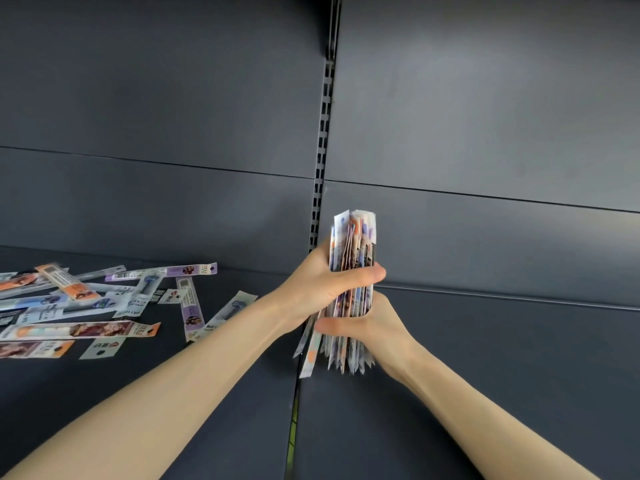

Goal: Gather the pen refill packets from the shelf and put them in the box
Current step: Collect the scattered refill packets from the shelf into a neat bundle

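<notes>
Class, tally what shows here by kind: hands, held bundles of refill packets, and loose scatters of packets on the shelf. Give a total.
Hands: 2 (left hand, right hand)
Held bundle: 1
Loose scatter: 1
Total: 4

Single head-worn view, close to the shelf [485,375]
From the shelf's front side it faces forward and down across the shelf, toward the back panel [485,116] rising just behind it.

Both of your forearms are bare and converge at center frame. Your left hand [320,282] curls its fingers around the upright bundle of packets [355,237] at mid-height. Your right hand [375,323] grips the same bundle just below, with the thumb across the near side.
</notes>
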Motion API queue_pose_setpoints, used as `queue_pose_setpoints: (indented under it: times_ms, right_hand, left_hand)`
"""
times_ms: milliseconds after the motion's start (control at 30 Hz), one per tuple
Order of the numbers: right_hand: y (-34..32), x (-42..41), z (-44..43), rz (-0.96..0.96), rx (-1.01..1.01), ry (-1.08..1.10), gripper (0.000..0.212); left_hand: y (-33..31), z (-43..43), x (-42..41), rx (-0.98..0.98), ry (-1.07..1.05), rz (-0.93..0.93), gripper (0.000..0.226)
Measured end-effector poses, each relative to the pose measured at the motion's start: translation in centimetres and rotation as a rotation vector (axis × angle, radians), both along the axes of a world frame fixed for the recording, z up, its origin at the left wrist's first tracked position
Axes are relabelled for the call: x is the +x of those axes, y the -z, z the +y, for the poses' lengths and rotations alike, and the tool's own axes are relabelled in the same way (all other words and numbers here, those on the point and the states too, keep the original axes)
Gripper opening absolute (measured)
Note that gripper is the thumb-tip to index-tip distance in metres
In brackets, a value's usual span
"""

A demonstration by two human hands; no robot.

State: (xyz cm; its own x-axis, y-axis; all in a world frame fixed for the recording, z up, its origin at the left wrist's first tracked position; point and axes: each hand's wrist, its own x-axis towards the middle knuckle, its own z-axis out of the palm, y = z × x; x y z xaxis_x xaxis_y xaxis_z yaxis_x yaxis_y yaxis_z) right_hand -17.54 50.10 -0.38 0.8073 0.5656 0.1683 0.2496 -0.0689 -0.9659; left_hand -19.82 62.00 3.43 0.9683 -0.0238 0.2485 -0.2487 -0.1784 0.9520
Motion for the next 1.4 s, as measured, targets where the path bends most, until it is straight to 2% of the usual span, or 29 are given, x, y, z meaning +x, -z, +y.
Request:
queue_pose_setpoints:
  times_ms: [133, 267, 400, 433, 533, 600, 667, 733, 833, 967, 1033, 1167, 1300, 1400]
  right_hand:
    - [-0.1, -0.1, 0.6, 0.043, 0.035, -0.058, 0.029]
    - [0.0, -0.6, 1.9, 0.062, 0.013, -0.053, 0.023]
    - [-0.1, -0.9, 2.6, 0.072, 0.065, -0.052, 0.009]
    - [-0.2, -1.0, 2.8, 0.080, 0.081, -0.059, 0.007]
    - [-0.5, -1.2, 4.2, 0.090, 0.090, -0.012, 0.010]
    - [-0.8, -1.3, 5.5, 0.102, 0.100, 0.022, 0.009]
    - [-0.9, -1.4, 7.0, 0.091, 0.084, 0.047, 0.010]
    - [-1.0, -1.6, 8.7, 0.069, 0.045, 0.080, 0.014]
    - [-1.1, -2.0, 11.3, 0.048, -0.004, 0.148, 0.018]
    - [-1.0, -2.3, 13.6, 0.045, -0.022, 0.226, 0.017]
    - [-0.8, -2.6, 14.4, 0.040, -0.043, 0.251, 0.018]
    - [-0.7, -2.7, 15.7, 0.036, -0.095, 0.299, 0.015]
    - [-0.5, -2.5, 16.6, -0.047, -0.162, 0.324, 0.006]
    - [-0.8, -2.3, 16.4, -0.092, -0.226, 0.248, 0.020]
  left_hand:
    - [-0.2, 0.5, -0.2, 0.080, 0.040, -0.029, 0.041]
    - [-1.1, 2.6, -1.4, 0.258, 0.093, -0.017, 0.024]
    - [-1.0, 6.8, -3.2, 0.338, 0.126, 0.026, 0.064]
    - [-0.6, 8.2, -3.7, 0.394, 0.065, 0.051, 0.069]
    - [0.8, 12.6, -5.5, 0.640, -0.178, 0.126, 0.052]
    - [1.4, 15.0, -6.8, 0.806, -0.259, 0.210, 0.054]
    - [2.2, 16.6, -7.5, 0.970, -0.277, 0.309, 0.068]
    - [3.0, 17.5, -7.7, 1.102, -0.254, 0.309, 0.077]
    - [4.0, 18.4, -7.2, 1.192, -0.216, 0.250, 0.073]
    - [4.9, 20.2, -6.0, 1.102, -0.179, 0.112, 0.039]
    - [5.2, 21.1, -5.6, 1.081, -0.157, 0.061, 0.029]
    - [5.5, 21.7, -5.2, 0.879, -0.164, 0.009, 0.016]
    - [5.5, 21.7, -5.2, 0.720, -0.188, -0.022, 0.007]
    - [4.8, 22.6, -5.4, 0.558, -0.169, -0.071, 0.005]
